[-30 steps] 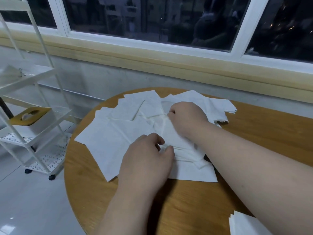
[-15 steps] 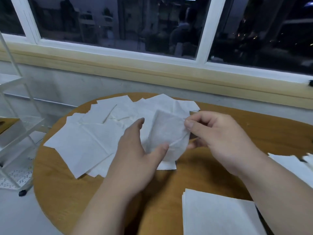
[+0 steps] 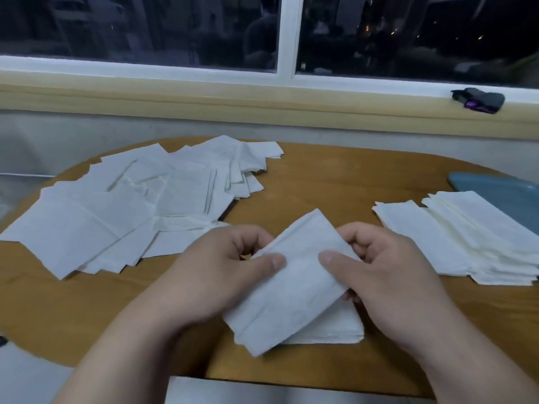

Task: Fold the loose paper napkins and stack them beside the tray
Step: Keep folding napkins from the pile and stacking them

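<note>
A white paper napkin [image 3: 294, 281], folded into a narrow strip, is held above the round wooden table [image 3: 335, 182]. My left hand [image 3: 213, 275] pinches its left edge with thumb on top. My right hand [image 3: 388, 275] pinches its right edge the same way. A heap of loose unfolded napkins [image 3: 131, 205] spreads over the table's left half. Stacks of folded napkins [image 3: 466, 237] lie at the right, against the blue tray [image 3: 501, 193]. Another folded napkin [image 3: 332, 328] lies on the table under the held one.
A dark small object [image 3: 478, 99] rests on the window sill at the back right. A pale flat surface [image 3: 262, 392] shows at the table's near edge. Bare wood lies between the heap and the stacks.
The napkin lifted from the heap has been folded into a strip and brought toward me, over the table's middle. The view has swung right, so the tray and stacks now show.
</note>
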A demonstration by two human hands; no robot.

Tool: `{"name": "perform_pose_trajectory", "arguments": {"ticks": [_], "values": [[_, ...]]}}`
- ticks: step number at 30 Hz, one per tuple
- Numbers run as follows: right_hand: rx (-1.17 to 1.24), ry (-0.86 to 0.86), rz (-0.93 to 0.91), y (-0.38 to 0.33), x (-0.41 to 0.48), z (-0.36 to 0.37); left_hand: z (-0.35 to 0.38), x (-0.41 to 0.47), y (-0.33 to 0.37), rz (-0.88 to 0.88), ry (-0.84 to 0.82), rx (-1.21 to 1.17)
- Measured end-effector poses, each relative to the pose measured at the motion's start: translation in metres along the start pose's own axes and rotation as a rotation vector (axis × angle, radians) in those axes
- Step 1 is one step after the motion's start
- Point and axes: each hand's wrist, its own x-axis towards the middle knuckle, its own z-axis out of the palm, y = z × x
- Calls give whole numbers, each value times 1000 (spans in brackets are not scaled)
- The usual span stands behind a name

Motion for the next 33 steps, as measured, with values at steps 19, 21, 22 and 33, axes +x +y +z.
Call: {"name": "perform_pose_trajectory", "arguments": {"ticks": [19, 21, 22, 33], "values": [[-475, 49, 142, 32, -11, -2, -1, 12, -25, -192, 7, 108], [-529, 55, 131, 32, -11, 0, 0, 11, -26, -191, 23, 133], [-549, 57, 129, 33, -11, 0, 0, 11, -26, -190, 24, 132], [-583, 78, 102, 38, -8, 2, 0, 9, -32, -182, 49, 256]]}}
